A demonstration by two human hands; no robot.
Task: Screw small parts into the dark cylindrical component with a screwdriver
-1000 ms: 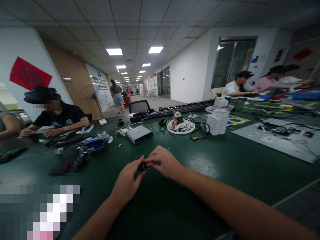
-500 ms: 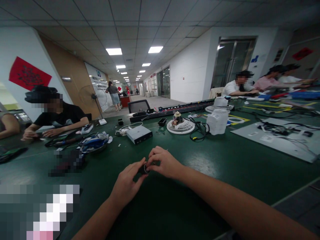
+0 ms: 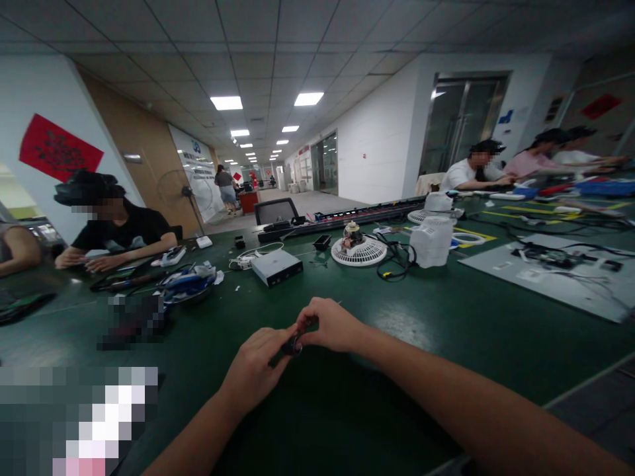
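Just above the table in front of me, my left hand (image 3: 258, 363) grips a small dark round part (image 3: 292, 346) between thumb and fingers. The part has a ring-like end that faces right; its exact kind I cannot make out. My right hand (image 3: 330, 325) is closed in a pinch, its thumb and fingertips against the upper right side of the part. A thin pale tip (image 3: 340, 303) shows just behind the right knuckles. Whatever it belongs to is hidden by the hand.
Beyond my hands on the green table (image 3: 347, 390) lie a disc drive (image 3: 276, 266), a small black tray (image 3: 322, 242), a white fan grille with a motor (image 3: 358, 251) and a white housing (image 3: 431, 243). A grey panel (image 3: 546, 271) lies right. A person (image 3: 119, 225) works at left, others at far right.
Both hands have shifted slightly right and down with the dark part. The right hand has turned a little, and its fingers have moved to the part's upper edge.
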